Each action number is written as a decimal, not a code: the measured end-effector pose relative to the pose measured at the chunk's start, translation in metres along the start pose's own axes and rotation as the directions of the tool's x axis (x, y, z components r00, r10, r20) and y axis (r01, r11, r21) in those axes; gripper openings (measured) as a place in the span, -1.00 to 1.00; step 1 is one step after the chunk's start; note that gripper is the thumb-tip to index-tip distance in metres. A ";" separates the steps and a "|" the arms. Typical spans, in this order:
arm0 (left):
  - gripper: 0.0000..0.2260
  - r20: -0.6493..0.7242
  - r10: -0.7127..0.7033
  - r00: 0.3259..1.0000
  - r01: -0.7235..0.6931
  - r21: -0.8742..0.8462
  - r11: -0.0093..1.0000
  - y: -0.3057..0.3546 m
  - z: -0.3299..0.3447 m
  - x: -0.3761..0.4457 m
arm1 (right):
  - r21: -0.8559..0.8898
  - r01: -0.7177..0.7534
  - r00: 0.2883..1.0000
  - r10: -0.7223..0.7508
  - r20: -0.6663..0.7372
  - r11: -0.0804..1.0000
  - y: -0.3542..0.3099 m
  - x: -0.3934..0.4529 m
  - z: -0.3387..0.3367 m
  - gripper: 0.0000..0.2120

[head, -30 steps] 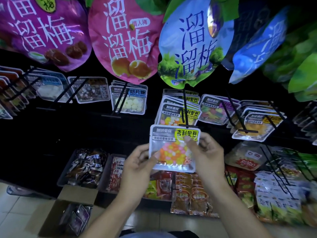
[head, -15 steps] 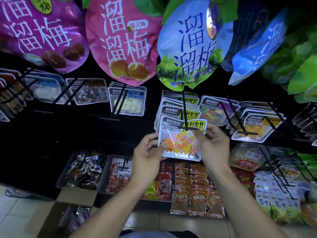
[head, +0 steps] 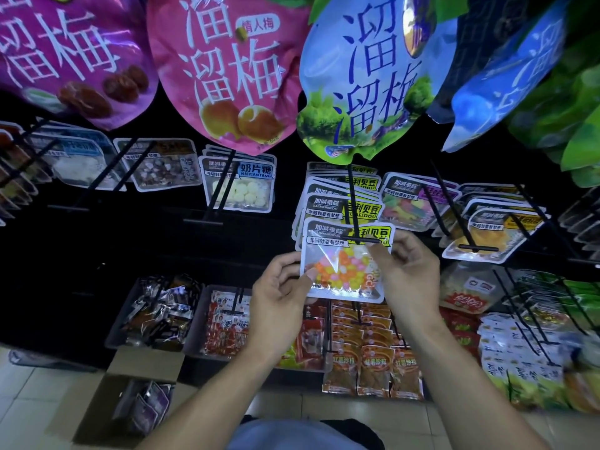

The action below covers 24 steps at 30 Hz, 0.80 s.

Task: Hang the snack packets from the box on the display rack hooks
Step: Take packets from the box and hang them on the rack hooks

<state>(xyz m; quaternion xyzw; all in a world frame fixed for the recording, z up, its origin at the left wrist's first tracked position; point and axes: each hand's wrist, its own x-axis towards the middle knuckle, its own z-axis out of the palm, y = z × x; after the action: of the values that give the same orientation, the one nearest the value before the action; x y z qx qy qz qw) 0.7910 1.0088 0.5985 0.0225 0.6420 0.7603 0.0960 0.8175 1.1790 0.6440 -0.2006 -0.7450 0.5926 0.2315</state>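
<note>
At the centre of the rack, both hands, left hand and right hand, pinch the candy packet by its sides, its top edge at the hook tip, the hook running far-to-near.

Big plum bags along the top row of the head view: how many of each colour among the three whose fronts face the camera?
Purple plum bag: 1
Pink plum bag: 1
Pale blue plum bag with green trees: 1
Total: 3
Further blue and green bags to the right are turned edge-on and overlap, so I left them out.
</note>
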 end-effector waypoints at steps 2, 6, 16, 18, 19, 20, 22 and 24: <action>-0.81 0.003 0.010 1.000 -0.010 -0.010 1.000 0.000 0.000 0.001 | 0.007 -0.001 1.000 0.001 -0.002 1.000 -0.001 0.001 0.000 -0.91; -0.82 -0.025 0.038 0.999 -0.038 0.008 0.999 0.000 0.002 0.006 | -0.001 -0.015 1.000 0.015 0.006 1.000 -0.001 0.004 0.003 -0.97; -0.24 0.136 0.065 0.989 -0.116 0.418 0.901 0.023 0.012 0.061 | -0.133 0.032 0.995 -0.045 -0.092 0.991 0.012 0.030 0.021 -0.59; -0.19 0.210 0.023 0.977 -0.108 0.404 0.909 0.026 0.013 0.071 | -0.189 0.036 0.999 -0.040 -0.021 0.981 0.014 0.033 0.021 -0.43; -0.17 0.231 0.001 0.973 -0.093 0.391 0.916 0.025 0.014 0.075 | -0.227 0.028 0.999 -0.021 0.033 0.974 0.013 0.034 0.022 -0.39; -0.16 0.248 -0.023 0.968 -0.072 0.368 0.927 0.025 0.016 0.078 | -0.248 0.021 0.997 0.000 0.083 0.969 0.013 0.036 0.022 -0.36; -0.19 0.257 -0.054 0.965 -0.032 0.321 0.947 0.025 0.019 0.081 | -0.203 -0.019 0.988 0.050 0.148 0.979 0.011 0.037 0.026 -0.35; -0.27 0.253 -0.037 0.967 -0.041 0.298 0.954 0.021 0.022 0.081 | -0.151 -0.042 0.987 0.064 0.145 0.988 0.012 0.037 0.029 -0.32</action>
<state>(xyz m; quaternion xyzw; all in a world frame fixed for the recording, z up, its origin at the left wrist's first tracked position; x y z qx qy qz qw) 0.7129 1.0404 0.6162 0.1352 0.7324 0.6447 0.1724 0.7710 1.1802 0.6307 -0.1920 -0.7964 0.5551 0.1437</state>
